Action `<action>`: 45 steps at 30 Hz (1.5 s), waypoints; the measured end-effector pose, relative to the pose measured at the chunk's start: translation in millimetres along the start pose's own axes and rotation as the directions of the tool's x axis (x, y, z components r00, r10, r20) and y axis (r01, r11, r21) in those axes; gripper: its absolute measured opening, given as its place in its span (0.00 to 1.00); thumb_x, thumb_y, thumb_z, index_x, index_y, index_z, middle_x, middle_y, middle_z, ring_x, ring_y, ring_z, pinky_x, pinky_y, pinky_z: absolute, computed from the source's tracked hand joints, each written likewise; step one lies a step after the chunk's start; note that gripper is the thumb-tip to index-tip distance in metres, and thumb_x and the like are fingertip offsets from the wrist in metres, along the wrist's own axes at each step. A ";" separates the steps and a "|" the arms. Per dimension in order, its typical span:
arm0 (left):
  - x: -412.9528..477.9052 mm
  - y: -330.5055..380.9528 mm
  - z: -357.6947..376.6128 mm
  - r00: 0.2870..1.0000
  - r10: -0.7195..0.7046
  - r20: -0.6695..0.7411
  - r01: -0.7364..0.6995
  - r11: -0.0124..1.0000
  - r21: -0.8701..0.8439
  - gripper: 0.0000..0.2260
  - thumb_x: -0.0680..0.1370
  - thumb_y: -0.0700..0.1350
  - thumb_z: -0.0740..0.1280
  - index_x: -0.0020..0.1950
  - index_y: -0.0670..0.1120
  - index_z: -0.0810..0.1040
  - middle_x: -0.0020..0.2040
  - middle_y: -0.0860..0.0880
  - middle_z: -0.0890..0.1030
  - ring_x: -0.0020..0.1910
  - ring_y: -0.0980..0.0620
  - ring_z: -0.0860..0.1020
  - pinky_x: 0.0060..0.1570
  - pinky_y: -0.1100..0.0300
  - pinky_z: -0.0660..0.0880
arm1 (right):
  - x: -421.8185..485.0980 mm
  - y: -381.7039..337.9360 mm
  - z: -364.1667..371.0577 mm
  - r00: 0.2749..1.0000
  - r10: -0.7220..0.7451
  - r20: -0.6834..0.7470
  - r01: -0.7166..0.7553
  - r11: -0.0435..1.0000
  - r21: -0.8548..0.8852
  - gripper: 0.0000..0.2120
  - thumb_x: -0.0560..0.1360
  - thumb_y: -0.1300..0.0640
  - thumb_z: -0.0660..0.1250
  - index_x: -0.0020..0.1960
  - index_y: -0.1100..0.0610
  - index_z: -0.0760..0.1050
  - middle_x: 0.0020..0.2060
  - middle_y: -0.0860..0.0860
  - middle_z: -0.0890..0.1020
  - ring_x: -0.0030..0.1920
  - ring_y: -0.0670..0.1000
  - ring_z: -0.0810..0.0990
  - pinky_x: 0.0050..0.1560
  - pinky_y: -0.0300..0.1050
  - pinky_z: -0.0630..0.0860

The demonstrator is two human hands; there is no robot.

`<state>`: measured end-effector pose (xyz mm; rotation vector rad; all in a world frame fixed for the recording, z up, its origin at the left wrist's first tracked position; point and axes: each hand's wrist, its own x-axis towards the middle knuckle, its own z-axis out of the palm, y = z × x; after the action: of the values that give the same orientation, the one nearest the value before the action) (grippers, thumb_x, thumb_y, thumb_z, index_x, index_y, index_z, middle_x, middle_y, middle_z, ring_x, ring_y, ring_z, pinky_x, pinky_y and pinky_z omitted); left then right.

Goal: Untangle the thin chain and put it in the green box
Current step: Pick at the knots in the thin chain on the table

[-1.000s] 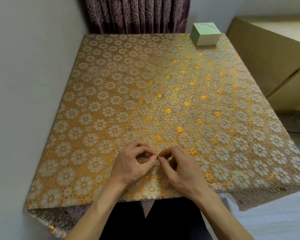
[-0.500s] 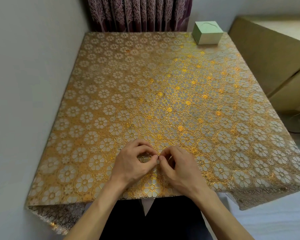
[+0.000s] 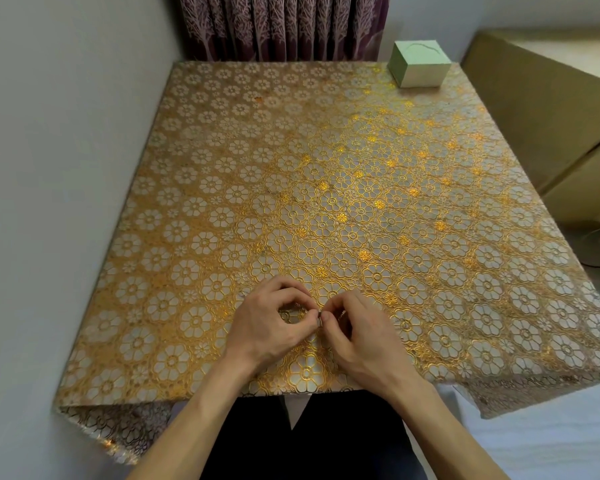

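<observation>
Low in the centre of the frame, the left hand (image 3: 267, 327) and right hand (image 3: 361, 344) meet over the counter (image 3: 291, 168), near its front edge. Each grip is a curled thumb-and-forefinger pinch on the thin chain (image 3: 320, 318), barely visible between the fingertips. The green box (image 3: 418, 67) sits upper right, well apart.

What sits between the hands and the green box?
Only bare gold floral tablecloth, per the head view. The left hand and right hand pinch the thin chain at the near edge; the pale green box stands far right.
</observation>
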<state>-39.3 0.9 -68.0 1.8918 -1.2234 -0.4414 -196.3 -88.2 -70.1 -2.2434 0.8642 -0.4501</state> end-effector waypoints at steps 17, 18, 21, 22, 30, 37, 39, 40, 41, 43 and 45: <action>1.0 1.5 -1.3 1.000 -0.013 -0.003 0.013 0.999 -0.038 0.08 0.70 0.57 0.69 0.40 0.55 0.84 0.47 0.62 0.81 0.52 0.59 0.79 0.51 0.59 0.77 | 2.5 4.0 -4.1 0.996 0.062 0.062 -0.068 0.992 0.105 0.02 0.81 0.54 0.64 0.50 0.49 0.73 0.39 0.41 0.76 0.40 0.41 0.73 0.41 0.36 0.65; 1.0 1.6 -1.7 1.000 -0.015 -0.005 0.015 0.999 -0.049 0.08 0.70 0.57 0.69 0.40 0.54 0.84 0.47 0.62 0.81 0.52 0.59 0.79 0.50 0.59 0.77 | 2.8 4.0 -5.4 0.995 0.075 0.062 -0.082 0.990 0.118 0.02 0.81 0.54 0.64 0.49 0.49 0.73 0.39 0.42 0.76 0.40 0.41 0.74 0.41 0.35 0.65; 0.6 1.1 -2.1 1.000 -0.014 -0.003 0.014 0.999 -0.044 0.09 0.70 0.57 0.69 0.40 0.54 0.84 0.47 0.62 0.81 0.52 0.59 0.80 0.51 0.60 0.77 | 2.3 4.9 -6.8 0.995 0.092 0.023 -0.094 0.984 0.152 0.02 0.80 0.55 0.66 0.49 0.50 0.75 0.40 0.43 0.79 0.41 0.42 0.77 0.41 0.35 0.69; 0.7 0.8 -2.1 1.000 -0.016 -0.003 0.016 0.999 -0.043 0.09 0.71 0.57 0.69 0.40 0.54 0.84 0.47 0.62 0.81 0.52 0.59 0.80 0.51 0.60 0.77 | 2.0 5.0 -6.6 0.995 0.095 0.010 -0.095 0.982 0.162 0.01 0.80 0.55 0.66 0.50 0.50 0.76 0.41 0.43 0.79 0.42 0.43 0.78 0.42 0.36 0.71; 0.5 -0.6 -2.1 1.000 -0.022 0.004 0.022 0.999 -0.034 0.09 0.71 0.58 0.69 0.41 0.54 0.85 0.48 0.62 0.81 0.53 0.59 0.79 0.51 0.63 0.76 | 0.9 -1.0 -6.9 0.998 0.055 -0.022 -0.052 0.995 0.089 0.10 0.77 0.52 0.71 0.58 0.46 0.80 0.51 0.40 0.78 0.38 0.47 0.78 0.43 0.28 0.71; 0.0 1.4 -3.4 1.000 -0.024 -0.015 0.023 0.997 -0.073 0.07 0.71 0.55 0.68 0.41 0.54 0.83 0.46 0.61 0.82 0.51 0.58 0.80 0.49 0.62 0.76 | 3.9 -1.0 -5.5 1.000 0.022 0.004 -0.022 0.999 0.025 0.04 0.77 0.48 0.70 0.49 0.47 0.80 0.54 0.42 0.76 0.36 0.42 0.76 0.44 0.34 0.72; -0.4 1.6 -3.6 0.999 -0.029 -0.014 0.028 0.997 -0.076 0.07 0.71 0.55 0.68 0.41 0.54 0.83 0.45 0.61 0.82 0.51 0.58 0.80 0.49 0.62 0.76 | 4.0 -2.0 -6.3 1.000 0.027 0.002 -0.027 0.999 0.032 0.03 0.77 0.49 0.69 0.48 0.48 0.79 0.52 0.41 0.75 0.36 0.44 0.76 0.44 0.34 0.71; -0.5 1.8 -3.7 0.999 -0.032 -0.013 0.031 0.997 -0.074 0.07 0.71 0.55 0.68 0.41 0.54 0.82 0.45 0.61 0.82 0.51 0.58 0.80 0.49 0.62 0.76 | 3.8 -2.7 -7.0 1.000 0.031 0.004 -0.031 0.999 0.040 0.03 0.78 0.50 0.69 0.48 0.48 0.78 0.51 0.40 0.75 0.37 0.45 0.76 0.43 0.34 0.71; -0.4 2.0 -3.7 0.999 -0.034 -0.013 0.033 0.997 -0.072 0.07 0.71 0.56 0.68 0.41 0.54 0.82 0.45 0.61 0.82 0.50 0.59 0.79 0.48 0.63 0.76 | 3.6 -3.1 -7.8 0.999 0.034 0.007 -0.035 0.998 0.047 0.02 0.78 0.50 0.68 0.48 0.48 0.78 0.50 0.40 0.75 0.38 0.46 0.76 0.43 0.34 0.70; 0.0 2.4 -3.6 0.999 -0.032 -0.014 0.031 0.997 -0.068 0.08 0.72 0.56 0.68 0.42 0.54 0.83 0.45 0.61 0.82 0.50 0.59 0.79 0.48 0.63 0.75 | 3.1 -3.2 -9.4 0.999 0.039 0.012 -0.040 0.997 0.063 0.01 0.78 0.51 0.68 0.49 0.48 0.78 0.47 0.40 0.76 0.40 0.46 0.76 0.43 0.33 0.70; 0.3 2.4 -3.6 1.000 -0.025 -0.019 0.024 0.997 -0.067 0.08 0.72 0.56 0.68 0.42 0.54 0.82 0.44 0.61 0.82 0.49 0.58 0.80 0.48 0.62 0.76 | 2.7 -2.8 -10.2 0.999 0.047 0.016 -0.048 0.997 0.065 0.01 0.78 0.52 0.68 0.49 0.48 0.77 0.45 0.39 0.76 0.41 0.44 0.76 0.43 0.31 0.68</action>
<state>-38.2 1.8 -63.9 1.8515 -1.1595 -0.4701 -198.5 -93.3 -60.7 -2.1593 0.8803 -0.4332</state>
